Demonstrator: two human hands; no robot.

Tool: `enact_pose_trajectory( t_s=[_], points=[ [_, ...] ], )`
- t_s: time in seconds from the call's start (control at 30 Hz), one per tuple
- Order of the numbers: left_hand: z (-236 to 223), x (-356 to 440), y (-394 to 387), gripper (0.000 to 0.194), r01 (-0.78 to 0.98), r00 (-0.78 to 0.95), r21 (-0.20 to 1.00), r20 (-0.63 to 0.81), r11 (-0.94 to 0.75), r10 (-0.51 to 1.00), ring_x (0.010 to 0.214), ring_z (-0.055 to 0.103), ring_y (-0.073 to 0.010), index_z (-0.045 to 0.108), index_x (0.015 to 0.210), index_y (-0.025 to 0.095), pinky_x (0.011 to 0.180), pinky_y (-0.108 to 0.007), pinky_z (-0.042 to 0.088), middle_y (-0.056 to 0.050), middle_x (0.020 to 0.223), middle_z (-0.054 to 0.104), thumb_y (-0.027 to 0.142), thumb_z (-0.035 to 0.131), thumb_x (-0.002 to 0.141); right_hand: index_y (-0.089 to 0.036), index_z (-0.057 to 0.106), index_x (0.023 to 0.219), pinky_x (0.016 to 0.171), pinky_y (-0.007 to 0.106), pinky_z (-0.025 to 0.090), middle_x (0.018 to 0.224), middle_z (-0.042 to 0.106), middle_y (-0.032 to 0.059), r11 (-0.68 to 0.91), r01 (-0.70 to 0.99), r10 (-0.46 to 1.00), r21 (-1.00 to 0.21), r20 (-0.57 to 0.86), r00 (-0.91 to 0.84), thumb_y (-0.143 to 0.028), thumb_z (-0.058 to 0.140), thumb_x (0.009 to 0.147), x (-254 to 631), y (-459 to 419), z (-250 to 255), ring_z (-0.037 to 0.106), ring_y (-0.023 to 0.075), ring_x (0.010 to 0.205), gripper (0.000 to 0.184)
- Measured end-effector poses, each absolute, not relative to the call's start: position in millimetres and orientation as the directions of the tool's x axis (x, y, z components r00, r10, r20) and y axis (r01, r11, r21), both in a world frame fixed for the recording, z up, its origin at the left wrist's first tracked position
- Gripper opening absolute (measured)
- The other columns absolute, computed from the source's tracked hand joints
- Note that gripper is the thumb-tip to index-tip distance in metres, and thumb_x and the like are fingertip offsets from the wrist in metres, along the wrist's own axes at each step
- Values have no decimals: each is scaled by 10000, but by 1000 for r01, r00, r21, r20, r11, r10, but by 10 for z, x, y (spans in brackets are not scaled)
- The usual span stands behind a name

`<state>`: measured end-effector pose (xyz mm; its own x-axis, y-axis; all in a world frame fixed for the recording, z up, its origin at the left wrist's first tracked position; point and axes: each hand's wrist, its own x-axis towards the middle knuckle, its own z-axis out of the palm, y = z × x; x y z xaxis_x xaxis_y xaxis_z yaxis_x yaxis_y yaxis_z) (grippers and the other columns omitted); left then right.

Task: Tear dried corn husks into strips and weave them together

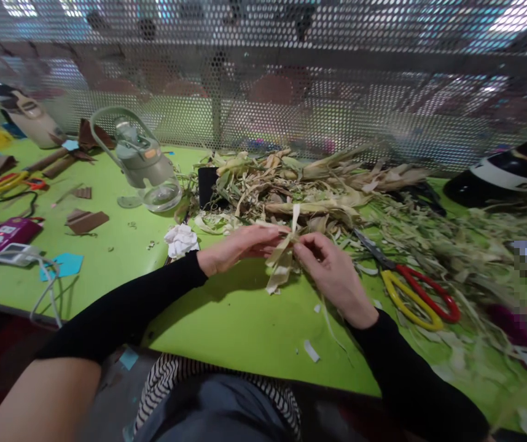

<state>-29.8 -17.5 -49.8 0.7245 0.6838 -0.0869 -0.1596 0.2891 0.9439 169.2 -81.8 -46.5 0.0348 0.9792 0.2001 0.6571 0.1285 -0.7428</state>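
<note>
Pale strips of dried corn husk (281,266) are gathered between my two hands, just above the front part of the green table. My left hand (245,244) reaches in from the left, its fingers extended and closed on the husk near the crossing of the strips; its thumb is mostly hidden. At the other side my right hand (332,273) pinches the strips between thumb and forefinger. One short piece sticks up above the fingers, and wider ends hang below. Behind lies a heap of dry husks (286,178). Scissors (395,267) with red and yellow handles rest right of my right hand.
A clear bottle (150,162) with a green handle stands behind my left arm, near crumpled white paper (181,239). A purple device (5,236) and cables lie left. Husk scraps (429,245) cover the right side. A perforated metal screen (263,92) closes the back.
</note>
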Motion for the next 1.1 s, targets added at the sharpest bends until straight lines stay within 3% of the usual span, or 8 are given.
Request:
enact_pose_trajectory(
  t_s=[0.1,0.2,0.33,0.53,0.8,0.97,1.1],
  points=[
    [-491,-351,-86,434,-129,736,940,-123,316,666,903,643,-132,696,1156,169,885,-301,485,-59,1049,728,488,708,863,-193,627,903,544,272,402,781,666,38,132,662,987,-738,163,-15,-411,551,956,1703,-811,-457,561,157,627,238],
    [-525,-331,-73,358,-82,721,971,-97,223,686,708,576,-79,683,1082,139,736,-241,460,2,867,691,360,781,818,-200,615,885,530,272,417,754,661,26,137,638,990,-758,77,-122,-451,483,1002,1656,-835,-476,557,148,586,307],
    [-619,-313,-210,273,-105,706,969,-86,224,703,714,599,-82,653,980,116,741,-247,484,6,824,665,287,789,816,-204,613,848,552,265,418,700,635,0,196,618,970,-762,57,-238,-430,460,1028,1563,-897,-494,555,138,581,327],
    [-811,-402,-463,406,-225,718,905,-97,361,690,720,668,-120,577,1013,141,723,-269,529,-2,767,670,443,781,835,-195,625,819,565,249,439,745,690,22,177,521,926,-835,-38,-375,-460,371,1066,1475,-960,-477,589,123,601,443],
    [-854,-376,-385,428,-235,722,877,-130,418,679,678,664,-95,574,1023,139,692,-241,526,-6,775,680,414,819,805,-212,608,800,606,283,422,719,673,23,209,597,944,-775,-1,-331,-402,399,1050,1514,-922,-513,575,152,619,377],
    [-815,-381,-387,415,-177,768,877,-160,446,620,648,681,-109,544,1129,137,627,-230,492,-2,742,689,338,778,852,-223,593,743,565,285,396,659,662,8,135,581,965,-803,-27,-262,-493,441,1025,1530,-899,-562,555,154,578,419],
    [-780,-393,-411,295,-169,745,872,-192,459,639,622,665,-87,514,1039,157,644,-238,507,16,731,678,300,728,894,-222,579,697,544,286,373,633,617,5,119,599,976,-792,-18,-217,-554,459,1005,1548,-897,-544,521,149,568,469]
  ],
)
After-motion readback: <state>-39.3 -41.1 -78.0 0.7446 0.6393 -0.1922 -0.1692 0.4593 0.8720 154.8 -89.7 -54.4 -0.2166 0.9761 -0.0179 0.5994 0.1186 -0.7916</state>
